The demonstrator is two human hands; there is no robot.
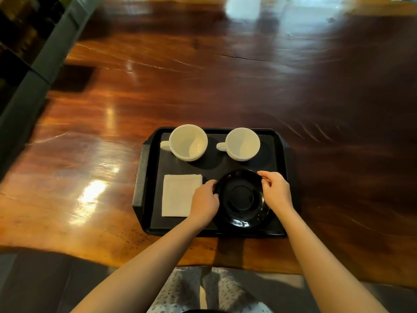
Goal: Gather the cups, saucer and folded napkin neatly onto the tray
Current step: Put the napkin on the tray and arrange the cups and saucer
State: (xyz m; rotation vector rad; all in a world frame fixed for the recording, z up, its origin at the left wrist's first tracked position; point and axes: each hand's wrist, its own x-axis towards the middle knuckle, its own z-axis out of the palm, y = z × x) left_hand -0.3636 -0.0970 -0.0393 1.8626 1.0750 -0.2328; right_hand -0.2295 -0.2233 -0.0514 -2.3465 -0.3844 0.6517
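A black tray (144, 177) lies on the wooden table near its front edge. Two white cups stand side by side at the tray's back, the left cup (187, 143) and the right cup (242, 144), handles pointing left. A folded white napkin (178, 195) lies flat at the tray's front left. A black saucer (242, 198) sits at the front right. My left hand (205, 199) grips the saucer's left rim and covers the napkin's right edge. My right hand (276, 188) grips the saucer's upper right rim.
The glossy wooden table (203, 86) stretches far behind and to both sides of the tray. A dark shelf or bench (27, 75) runs along the left. My lap in patterned cloth (209, 290) shows below the table's front edge.
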